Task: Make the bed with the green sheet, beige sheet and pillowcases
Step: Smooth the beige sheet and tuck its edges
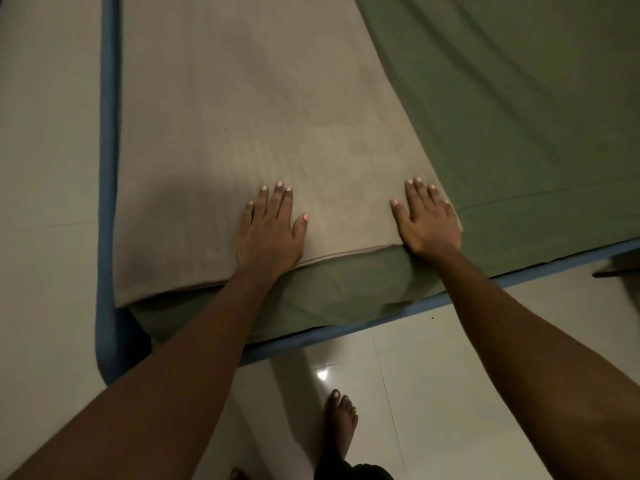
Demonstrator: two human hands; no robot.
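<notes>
Plainly, both hands lie flat on the beige sheet [242, 116], which is spread over the left part of the bed and runs away from the person toward the top of the view; its near edge shows as a folded, doubled border just under the wrists. The left hand [268, 233] presses palm-down near the middle of that near edge; its fingers [277, 202] are straight and close together, the thumb held out to the side. The right hand [427, 223] rests palm-down at the near right corner of the beige sheet; its fingers [415, 195] are likewise straight and close, the thumb apart, and the outer side of the hand sits right at the line where beige meets green. Neither hand pinches or curls round the cloth.

The green sheet [519, 116] lies under the beige one; it covers the right part of the bed with a few long soft creases, and it shows again below the beige edge, wrinkled over the near side of the bed. A blue edge of the bed [107, 168] runs along the left side and along the near side below the green cloth. Glossy pale floor tiles [450, 375] lie beside the bed; a bare foot [341, 420] stands on them between the two forearms.
</notes>
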